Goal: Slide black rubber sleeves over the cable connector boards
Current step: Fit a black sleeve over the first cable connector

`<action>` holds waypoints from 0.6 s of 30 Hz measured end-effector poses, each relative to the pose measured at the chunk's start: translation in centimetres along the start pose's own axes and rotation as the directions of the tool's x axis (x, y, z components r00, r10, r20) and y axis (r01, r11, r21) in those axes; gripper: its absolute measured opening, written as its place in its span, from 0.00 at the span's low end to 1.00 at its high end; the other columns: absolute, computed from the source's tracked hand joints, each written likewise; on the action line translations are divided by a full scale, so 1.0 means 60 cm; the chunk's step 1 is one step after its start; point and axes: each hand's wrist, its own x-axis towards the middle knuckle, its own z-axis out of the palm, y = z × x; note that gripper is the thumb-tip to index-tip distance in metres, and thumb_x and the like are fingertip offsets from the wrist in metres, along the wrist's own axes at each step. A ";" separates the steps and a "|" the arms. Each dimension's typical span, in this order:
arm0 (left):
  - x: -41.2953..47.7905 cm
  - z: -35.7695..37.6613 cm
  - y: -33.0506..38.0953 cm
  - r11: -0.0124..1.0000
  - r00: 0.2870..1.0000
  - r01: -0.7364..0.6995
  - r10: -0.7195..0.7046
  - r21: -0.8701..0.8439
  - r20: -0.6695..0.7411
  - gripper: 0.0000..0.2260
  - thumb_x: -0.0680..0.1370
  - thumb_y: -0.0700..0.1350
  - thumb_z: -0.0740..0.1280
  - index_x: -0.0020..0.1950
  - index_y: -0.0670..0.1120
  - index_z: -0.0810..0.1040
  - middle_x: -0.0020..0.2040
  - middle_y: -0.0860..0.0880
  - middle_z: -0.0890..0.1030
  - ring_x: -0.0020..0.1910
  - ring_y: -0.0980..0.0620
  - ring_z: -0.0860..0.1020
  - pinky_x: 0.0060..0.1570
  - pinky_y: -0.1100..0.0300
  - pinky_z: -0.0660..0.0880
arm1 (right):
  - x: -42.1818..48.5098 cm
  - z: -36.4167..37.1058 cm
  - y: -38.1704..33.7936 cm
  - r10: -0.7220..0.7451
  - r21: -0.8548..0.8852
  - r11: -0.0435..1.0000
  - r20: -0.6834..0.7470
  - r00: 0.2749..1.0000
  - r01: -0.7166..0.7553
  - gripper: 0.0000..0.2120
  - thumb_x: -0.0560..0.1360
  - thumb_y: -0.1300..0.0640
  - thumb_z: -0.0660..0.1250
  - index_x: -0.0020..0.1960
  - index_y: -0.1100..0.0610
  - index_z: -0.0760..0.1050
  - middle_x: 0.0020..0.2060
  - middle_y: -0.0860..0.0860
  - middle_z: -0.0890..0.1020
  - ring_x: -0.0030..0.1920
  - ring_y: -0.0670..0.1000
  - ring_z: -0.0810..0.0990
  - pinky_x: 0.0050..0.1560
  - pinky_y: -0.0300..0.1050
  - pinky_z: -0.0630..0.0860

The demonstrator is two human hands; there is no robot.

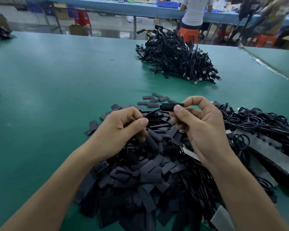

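Note:
My right hand pinches a black rubber sleeve between thumb and forefinger; the sleeve sits over the end of a thin black cable. My left hand grips that cable just left of the sleeve, fingers curled. Whatever is inside the sleeve is hidden. Both hands hover above a large heap of flat black sleeves on the green table.
A pile of black cables with USB plugs lies at the far centre. A second tangle of cables and flat black strips lie to my right. More cables sit at the far left edge. A person sits on an orange stool beyond the table.

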 end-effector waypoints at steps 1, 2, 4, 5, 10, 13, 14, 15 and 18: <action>0.002 -0.004 0.001 1.000 1.000 -0.006 0.005 -0.019 -0.025 0.09 0.78 0.50 0.67 0.39 0.52 0.77 0.34 0.49 0.82 0.29 0.47 0.81 0.32 0.57 0.79 | 0.000 0.000 0.002 -0.007 -0.033 0.999 -0.010 1.000 0.007 0.06 0.76 0.64 0.71 0.46 0.56 0.75 0.37 0.57 0.85 0.35 0.50 0.83 0.35 0.37 0.76; 0.003 -0.011 0.001 1.000 0.997 -0.002 0.001 -0.019 -0.073 0.09 0.79 0.49 0.67 0.38 0.52 0.77 0.30 0.50 0.79 0.24 0.50 0.78 0.26 0.60 0.75 | 0.000 -0.001 0.002 -0.013 -0.073 0.997 -0.015 1.000 0.012 0.06 0.76 0.64 0.71 0.48 0.56 0.75 0.38 0.57 0.85 0.36 0.51 0.84 0.35 0.36 0.76; 0.007 -0.037 -0.007 0.999 0.974 0.049 -0.051 -0.015 -0.220 0.12 0.81 0.47 0.67 0.37 0.53 0.77 0.26 0.50 0.74 0.18 0.53 0.72 0.20 0.61 0.71 | 0.000 -0.006 0.002 -0.013 -0.160 0.987 -0.011 1.000 0.011 0.06 0.76 0.63 0.71 0.50 0.56 0.76 0.38 0.55 0.86 0.36 0.50 0.84 0.36 0.36 0.77; 0.009 -0.054 -0.013 0.996 0.949 0.089 -0.094 -0.029 -0.301 0.12 0.81 0.47 0.67 0.37 0.53 0.77 0.25 0.51 0.74 0.18 0.54 0.70 0.20 0.60 0.72 | 0.000 -0.008 0.002 -0.009 -0.208 0.978 -0.013 1.000 0.006 0.06 0.76 0.63 0.71 0.51 0.55 0.77 0.38 0.54 0.86 0.35 0.50 0.84 0.35 0.37 0.77; 0.008 -0.121 -0.070 0.954 0.731 0.300 -0.242 -0.018 -0.638 0.12 0.81 0.47 0.68 0.38 0.47 0.77 0.27 0.52 0.74 0.18 0.56 0.71 0.22 0.59 0.74 | 0.010 -0.040 0.006 0.002 -0.604 0.797 -0.025 1.000 -0.017 0.06 0.76 0.59 0.71 0.44 0.49 0.80 0.34 0.46 0.85 0.35 0.48 0.84 0.38 0.44 0.78; -0.004 -0.136 -0.107 0.881 0.666 0.453 -0.235 0.134 -0.708 0.12 0.80 0.49 0.69 0.38 0.46 0.78 0.34 0.45 0.78 0.28 0.46 0.80 0.37 0.50 0.79 | 0.015 -0.065 -0.001 0.053 -0.829 0.558 0.009 0.999 -0.023 0.08 0.76 0.59 0.69 0.43 0.45 0.80 0.35 0.43 0.83 0.36 0.39 0.81 0.37 0.29 0.73; -0.007 -0.139 -0.114 0.841 0.652 0.505 -0.225 0.193 -0.725 0.11 0.79 0.50 0.69 0.39 0.47 0.78 0.36 0.44 0.80 0.36 0.41 0.82 0.43 0.47 0.79 | 0.016 -0.073 -0.005 0.081 -0.869 0.493 0.011 0.997 -0.030 0.09 0.76 0.59 0.68 0.42 0.45 0.80 0.36 0.42 0.83 0.37 0.39 0.80 0.39 0.31 0.73; -0.010 -0.140 -0.115 0.788 0.635 0.563 -0.218 0.250 -0.741 0.10 0.79 0.53 0.69 0.41 0.49 0.80 0.39 0.44 0.82 0.42 0.40 0.82 0.47 0.46 0.78 | 0.017 -0.079 -0.010 0.118 -0.895 0.444 0.015 0.993 -0.040 0.09 0.76 0.58 0.68 0.42 0.44 0.80 0.37 0.41 0.82 0.40 0.39 0.80 0.41 0.33 0.74; -0.014 -0.133 -0.107 0.619 0.621 0.678 -0.194 0.397 -0.759 0.10 0.78 0.56 0.67 0.54 0.53 0.82 0.52 0.47 0.83 0.55 0.39 0.79 0.53 0.44 0.76 | 0.017 -0.096 -0.029 0.296 -0.922 0.383 0.069 0.953 -0.052 0.06 0.72 0.43 0.71 0.41 0.44 0.81 0.37 0.41 0.83 0.43 0.39 0.81 0.41 0.34 0.74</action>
